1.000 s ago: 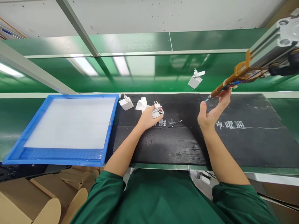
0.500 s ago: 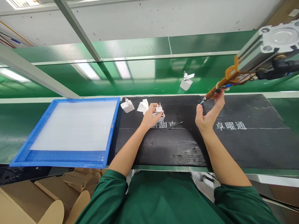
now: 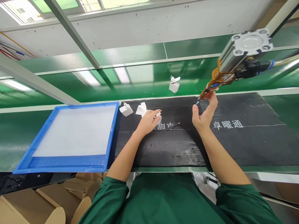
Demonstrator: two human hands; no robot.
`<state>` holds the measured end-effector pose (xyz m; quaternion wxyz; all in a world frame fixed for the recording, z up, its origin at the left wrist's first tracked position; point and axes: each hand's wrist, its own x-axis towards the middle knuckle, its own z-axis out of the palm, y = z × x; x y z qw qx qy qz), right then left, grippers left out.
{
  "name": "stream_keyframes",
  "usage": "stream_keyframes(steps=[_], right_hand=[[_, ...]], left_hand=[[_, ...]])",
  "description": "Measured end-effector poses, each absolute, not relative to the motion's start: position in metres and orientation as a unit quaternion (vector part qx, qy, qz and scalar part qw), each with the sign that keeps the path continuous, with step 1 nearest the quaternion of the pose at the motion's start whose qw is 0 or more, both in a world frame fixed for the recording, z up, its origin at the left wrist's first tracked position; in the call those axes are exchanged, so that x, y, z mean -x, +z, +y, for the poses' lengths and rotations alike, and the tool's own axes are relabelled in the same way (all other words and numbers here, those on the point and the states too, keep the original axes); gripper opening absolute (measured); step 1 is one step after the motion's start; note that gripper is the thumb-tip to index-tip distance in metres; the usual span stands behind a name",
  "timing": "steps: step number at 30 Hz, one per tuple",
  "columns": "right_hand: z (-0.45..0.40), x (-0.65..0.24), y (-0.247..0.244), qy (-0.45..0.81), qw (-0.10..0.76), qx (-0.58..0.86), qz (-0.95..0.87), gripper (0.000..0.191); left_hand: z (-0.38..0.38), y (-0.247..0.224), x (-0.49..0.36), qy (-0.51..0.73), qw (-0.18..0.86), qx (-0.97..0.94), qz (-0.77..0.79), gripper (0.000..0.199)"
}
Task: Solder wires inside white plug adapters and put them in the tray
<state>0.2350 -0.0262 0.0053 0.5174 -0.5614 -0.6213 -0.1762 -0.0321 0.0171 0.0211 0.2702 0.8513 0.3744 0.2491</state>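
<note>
- Charger (image 3: 159, 114) sat pinched in the left hand (image 3: 146, 122), nearer the bench's (image 3: 14, 133) back edge.
- Right hand (image 3: 203, 118), spread by the tool (image 3: 213, 81), stood well apart from the left.

Left hand (image 3: 147, 121): centre of frame, fingers curled around a small white adapter (image 3: 159, 118), mostly hidden
Right hand (image 3: 203, 115): right of centre, fingers at the lower end of an orange-and-silver tool (image 3: 217, 77), grip unclear
Left of the left hand: crumpled white piece (image 3: 141, 109), then a white charger (image 3: 126, 110)
Black mat (image 3: 168, 152): across centre and right, thin dark stick (image 3: 172, 126) on it
Blue tray (image 3: 113, 130): left
</note>
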Motion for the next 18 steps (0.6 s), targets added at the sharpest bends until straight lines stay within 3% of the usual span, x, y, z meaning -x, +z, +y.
stream_keyframes(steps=[3, 12, 18], right_hand=[[-0.026, -0.236, 0.005, -0.168, 0.520, 0.562, -0.621, 0.074], [-0.025, -0.234, 0.004, -0.111, 0.537, 0.587, -0.596, 0.073], [-0.025, -0.233, 0.005, -0.102, 0.544, 0.589, -0.589, 0.072]], left_hand=[[0.015, 0.017, 0.027, 0.272, 0.290, -0.817, 0.416, 0.024], [0.012, 0.007, 0.023, 0.270, 0.338, -0.790, 0.435, 0.021], [0.006, 0.014, 0.021, 0.168, 0.196, -0.834, 0.488, 0.032]])
